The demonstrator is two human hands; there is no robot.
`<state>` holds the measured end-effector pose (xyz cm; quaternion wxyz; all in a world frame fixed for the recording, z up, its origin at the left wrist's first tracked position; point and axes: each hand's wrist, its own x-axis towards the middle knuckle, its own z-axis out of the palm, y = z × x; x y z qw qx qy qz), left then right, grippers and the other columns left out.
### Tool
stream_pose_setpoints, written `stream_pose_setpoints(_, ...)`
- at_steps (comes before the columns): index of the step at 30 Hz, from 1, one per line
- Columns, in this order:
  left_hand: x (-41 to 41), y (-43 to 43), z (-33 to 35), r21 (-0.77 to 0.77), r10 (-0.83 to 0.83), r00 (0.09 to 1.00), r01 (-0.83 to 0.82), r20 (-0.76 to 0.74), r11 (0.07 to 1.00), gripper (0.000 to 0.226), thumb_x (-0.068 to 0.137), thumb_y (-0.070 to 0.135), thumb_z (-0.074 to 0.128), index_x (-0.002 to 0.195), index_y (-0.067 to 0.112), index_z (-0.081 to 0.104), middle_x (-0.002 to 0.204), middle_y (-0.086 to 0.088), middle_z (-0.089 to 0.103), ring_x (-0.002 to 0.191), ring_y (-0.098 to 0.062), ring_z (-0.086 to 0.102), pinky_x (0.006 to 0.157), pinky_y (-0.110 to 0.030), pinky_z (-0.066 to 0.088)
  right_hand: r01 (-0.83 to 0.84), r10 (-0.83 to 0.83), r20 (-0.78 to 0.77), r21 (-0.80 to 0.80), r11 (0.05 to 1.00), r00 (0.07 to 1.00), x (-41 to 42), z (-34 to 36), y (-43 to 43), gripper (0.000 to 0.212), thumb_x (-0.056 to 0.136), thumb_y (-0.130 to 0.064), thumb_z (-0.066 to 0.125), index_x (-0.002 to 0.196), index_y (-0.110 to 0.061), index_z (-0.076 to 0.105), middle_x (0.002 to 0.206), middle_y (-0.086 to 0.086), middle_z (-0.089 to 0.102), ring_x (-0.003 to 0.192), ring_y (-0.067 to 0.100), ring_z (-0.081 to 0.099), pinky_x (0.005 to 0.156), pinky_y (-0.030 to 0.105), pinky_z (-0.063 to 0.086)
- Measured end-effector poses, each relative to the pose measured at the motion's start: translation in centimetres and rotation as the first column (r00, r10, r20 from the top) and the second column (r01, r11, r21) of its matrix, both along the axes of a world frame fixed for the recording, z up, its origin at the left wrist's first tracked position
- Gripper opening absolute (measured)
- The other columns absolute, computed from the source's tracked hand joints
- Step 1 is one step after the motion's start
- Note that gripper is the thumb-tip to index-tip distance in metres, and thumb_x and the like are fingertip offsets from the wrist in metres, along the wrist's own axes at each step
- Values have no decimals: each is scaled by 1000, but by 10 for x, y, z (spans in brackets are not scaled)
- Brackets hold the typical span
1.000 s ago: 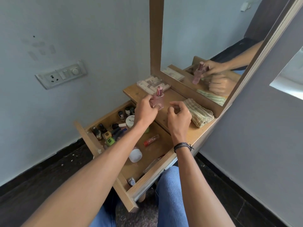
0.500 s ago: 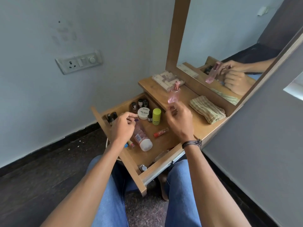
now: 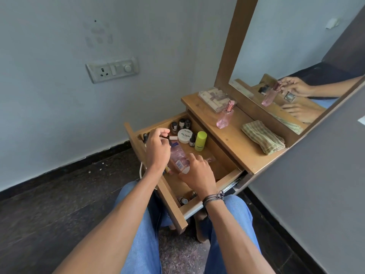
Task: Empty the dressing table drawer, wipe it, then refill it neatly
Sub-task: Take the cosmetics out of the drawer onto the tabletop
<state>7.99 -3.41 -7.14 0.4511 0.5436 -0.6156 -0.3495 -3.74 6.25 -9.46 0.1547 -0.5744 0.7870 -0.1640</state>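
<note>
A shallow wooden drawer with a smooth, warm-brown grain is pulled well out from under the tabletop of the dressing table. In it, a clear, pink-tinted plastic bottle with a white cap is laid on its side near the drawer's left edge. The right hand, banded at the wrist by dark cords, is spread loosely over the bottle's capped end, its fingers relaxed rather than closed. The left hand is held above the bottle's other end with the fingers curled and the thumb drawn to the forefinger; whether anything is pinched there cannot be told. Toward the drawer's far edge a round, flat white jar and an upright yellow-green cylinder are seen, with small dark-capped glass bottles clustered in the far corner. On the tabletop, a faceted pink glass perfume bottle is stood upright near the front edge, a clear plastic case is placed at the far left corner, and a folded, ribbed striped cloth is laid toward the right edge.
</note>
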Motion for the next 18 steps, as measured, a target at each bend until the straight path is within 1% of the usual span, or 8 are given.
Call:
stream_pose_setpoints(2,-1,1,2,-9,-17,1000,17,-6,1000,32,97,-5,50,109,22,64,114,5,61,97,-10,65,77,-40,62,54,-54,36,-22,998,998,-3,4,4,74,78,-48,75,142,-24,45,128,7,56,117,30,52,92,41,51)
stream_pose_setpoints(5,1,3,6,-24,-111,994,111,8,993,36,95,-7,48,106,22,66,111,11,61,96,0,62,80,-30,60,135,-123,83,-163,977,989,-7,22,11,61,79,-46,75,132,-26,52,116,4,57,110,26,48,85,35,44)
stream_pose_setpoints(8,1,6,9,13,-337,941,336,42,942,45,86,-12,49,101,26,69,108,21,61,101,7,56,76,-11,48,216,-181,136,-310,926,974,-15,47,16,55,79,-46,78,126,-27,57,107,-3,55,102,19,44,84,33,38)
stream_pose_setpoints(10,-1,10,11,38,-532,845,530,61,847,41,84,-4,57,109,26,70,115,20,61,105,7,55,79,-6,45,267,-194,228,-354,896,954,-21,62,19,54,76,-47,80,122,-32,58,106,-9,51,102,14,42,84,32,36)
stream_pose_setpoints(12,-3,12,12,48,-665,744,663,72,747,38,86,13,71,121,27,66,125,16,60,110,6,55,85,-6,44,292,-184,293,-386,875,938,-26,74,23,50,74,-44,80,119,-37,58,109,-10,50,104,14,44,83,31,37)
stream_pose_setpoints(13,-5,12,12,62,-709,701,706,79,705,47,84,18,76,127,29,62,129,14,58,112,5,55,86,-7,44,292,-175,303,-399,869,937,-27,79,24,50,74,-42,79,118,-38,57,110,-9,50,105,15,46,83,32,40)
stream_pose_setpoints(15,-6,12,12,120,-772,628,763,96,635,66,79,18,81,138,29,53,134,12,54,114,8,53,84,-8,46,273,-145,311,-421,865,939,-29,85,25,53,73,-37,78,121,-38,56,115,-9,47,105,15,49,85,34,46)
stream_pose_setpoints(18,-7,13,12,157,-810,572,795,130,586,69,78,24,83,139,28,50,129,13,59,113,2,55,86,-18,51,234,-86,324,-449,863,942,-26,88,24,57,74,-31,78,126,-35,56,120,-9,46,103,14,55,83,35,53)
